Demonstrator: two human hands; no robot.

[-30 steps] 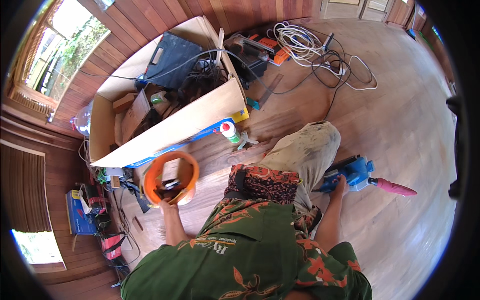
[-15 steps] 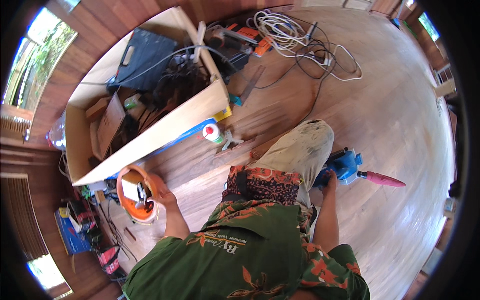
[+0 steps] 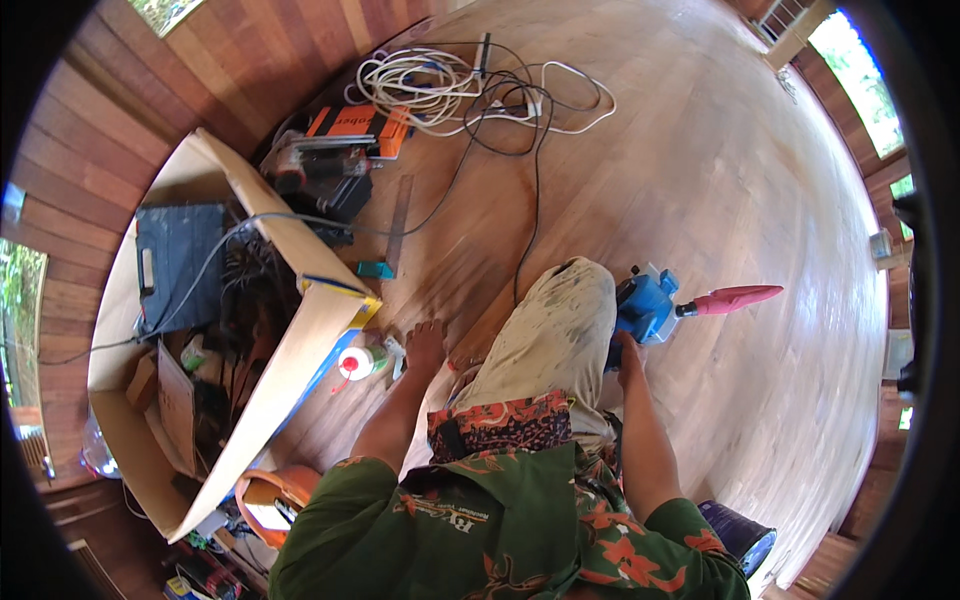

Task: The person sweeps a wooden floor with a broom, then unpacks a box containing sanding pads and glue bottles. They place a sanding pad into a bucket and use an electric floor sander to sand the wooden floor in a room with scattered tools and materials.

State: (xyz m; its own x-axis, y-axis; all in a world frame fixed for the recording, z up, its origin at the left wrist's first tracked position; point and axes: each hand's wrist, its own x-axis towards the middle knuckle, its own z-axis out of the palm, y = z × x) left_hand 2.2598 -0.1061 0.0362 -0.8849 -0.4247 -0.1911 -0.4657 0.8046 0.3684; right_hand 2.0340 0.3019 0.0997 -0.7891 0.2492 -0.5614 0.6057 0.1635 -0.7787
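My right hand [image 3: 630, 362] is closed round the handle of a blue power tool [image 3: 650, 306], which rests on the wooden floor beside my right knee. A pinkish-red dust bag [image 3: 737, 299] sticks out from the tool's far side. Reaching forward, my left hand [image 3: 426, 346] is low over the floor, its fingers stretched out, with nothing visible in it. Just left of that hand are a white bottle with a red cap [image 3: 358, 363] and a small grey metal piece [image 3: 396, 352]. The underside of the left hand is hidden.
A large cardboard box [image 3: 262, 400] at left holds a dark tool case [image 3: 180, 265] and jumbled tools. An orange container [image 3: 270, 495] stands at its near corner. Beyond lie an orange box [image 3: 360, 127], a coiled white cable [image 3: 420, 85] and a flat strip [image 3: 399, 225]. A dark cylindrical container [image 3: 738, 530] stands behind my right arm.
My left hand has left the orange container and moved forward and right to the floor near the bottle. The right hand stays on the blue power tool. The view has turned.
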